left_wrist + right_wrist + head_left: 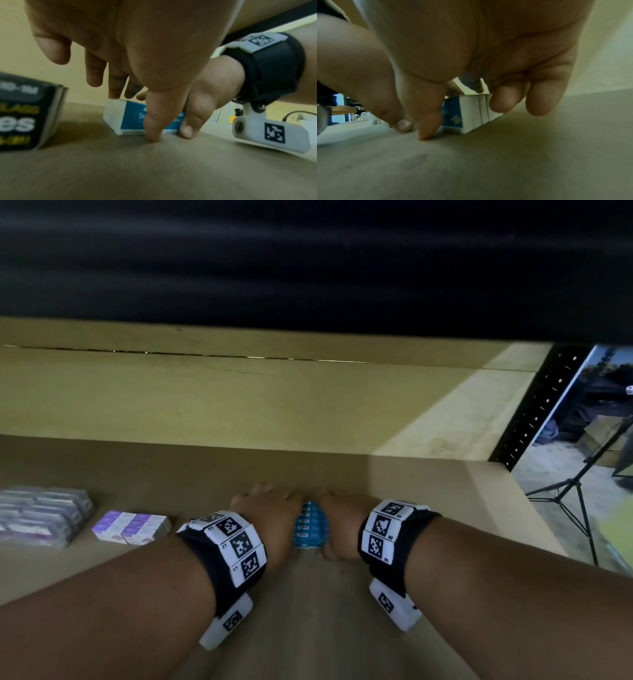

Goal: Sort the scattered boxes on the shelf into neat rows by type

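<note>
A short row of blue and white boxes (310, 525) stands on the brown shelf (308, 611), squeezed between my two hands. My left hand (270, 505) holds the row's left side. Its fingers (96, 75) reach over the far end and its thumb (152, 128) lies against the near blue face of the boxes (130, 117). My right hand (337, 518) holds the right side. Its thumb (428, 121) presses the front of the boxes (476, 112) and its fingers (503, 100) curl round the white side.
Purple and white boxes (132, 527) lie in a block to the left, and beyond them is a stack of grey boxes (41, 515). A dark box with yellow lettering (25, 115) stands close to my left hand. The shelf's back wall (239, 398) is behind, and its right edge (507, 484) is open.
</note>
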